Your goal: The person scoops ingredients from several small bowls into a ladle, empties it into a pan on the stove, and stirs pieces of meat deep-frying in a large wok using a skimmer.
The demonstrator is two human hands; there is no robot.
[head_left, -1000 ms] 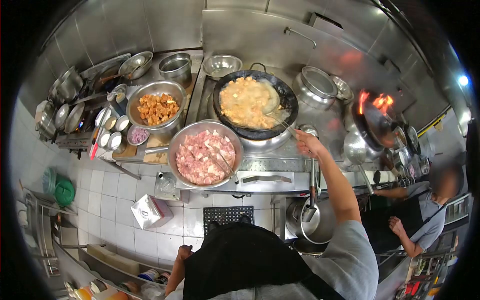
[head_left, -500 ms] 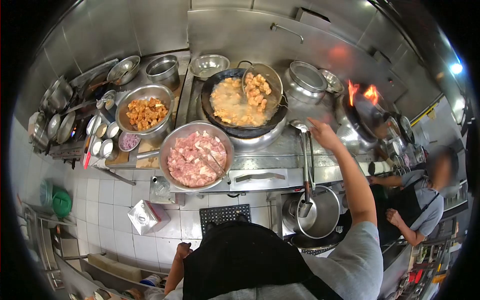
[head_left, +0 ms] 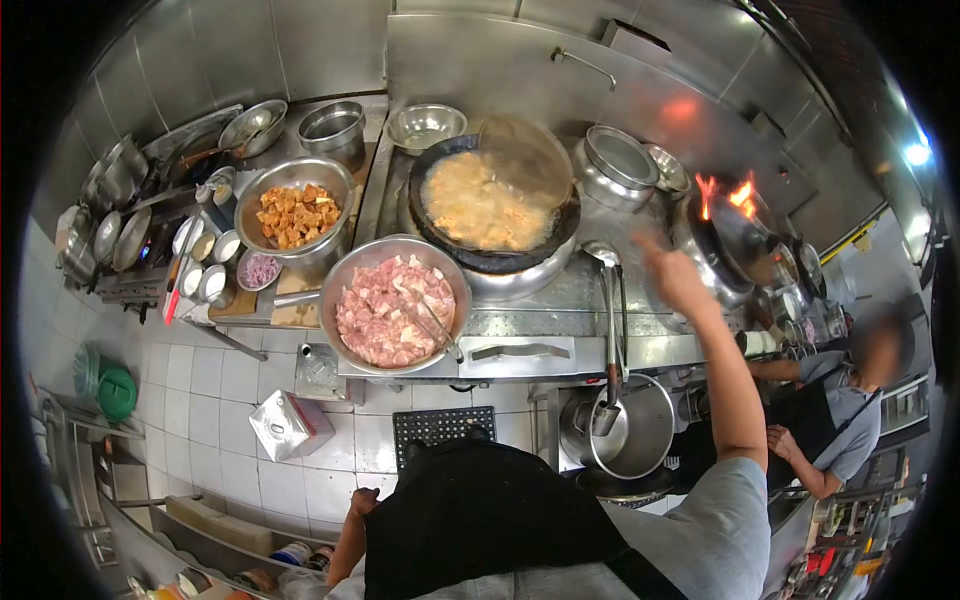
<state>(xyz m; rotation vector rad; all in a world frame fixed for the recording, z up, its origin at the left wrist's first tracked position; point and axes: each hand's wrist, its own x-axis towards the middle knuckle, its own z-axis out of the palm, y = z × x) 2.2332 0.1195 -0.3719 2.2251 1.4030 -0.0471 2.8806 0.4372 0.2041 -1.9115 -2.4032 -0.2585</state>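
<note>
While the right grip (head_left: 680, 275) grasps the strainer (head_left: 527, 160), raised ahead and leftward of it over the food (head_left: 470, 200) in the wok (head_left: 482, 259), smooth, low lifts should limit splashing; the left grip (head_left: 366, 502), well behind, cannot be judged clenched or released.

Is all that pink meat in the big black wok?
No, the pink meat is in a metal bowl with a handle, nearer the person than the black wok.
</note>
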